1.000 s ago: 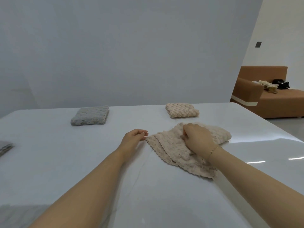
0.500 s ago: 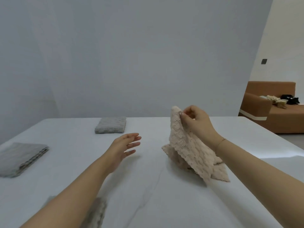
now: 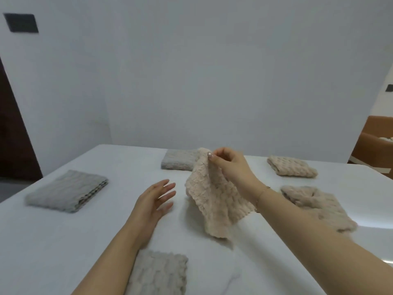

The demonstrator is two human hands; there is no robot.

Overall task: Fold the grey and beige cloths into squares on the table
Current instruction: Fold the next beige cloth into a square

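Pinching the top corner of a beige cloth (image 3: 214, 201), the right hand (image 3: 230, 169) holds it up above the middle of the white table (image 3: 63, 241), thumb and fingertips closed on the fabric, and the cloth hangs down in a loose, textured drape with its lower edge close to the tabletop. Whether that hem actually touches the surface is hard to tell from here.

The left hand (image 3: 152, 204) sits at about nine o'clock from the hanging cloth, palm turned inward, fingers spread and relaxed, gripping nothing, with a clear gap between fingertips and fabric.

Around the table: a folded grey cloth (image 3: 179, 161) at twelve o'clock, partly hidden behind the raised corner; a larger folded grey cloth (image 3: 68, 190) out at ten o'clock near the left edge; a neat folded beige cloth (image 3: 291, 169) at two o'clock; and a rumpled beige cloth (image 3: 319, 206) at three o'clock, lying flat just behind the right forearm. Down at six o'clock, a grey-beige cloth (image 3: 158, 273) lies under the left forearm at the near edge.

A thin bracelet (image 3: 262, 193) shows on the right wrist. Far right, the corner of a brown sofa (image 3: 374, 150).
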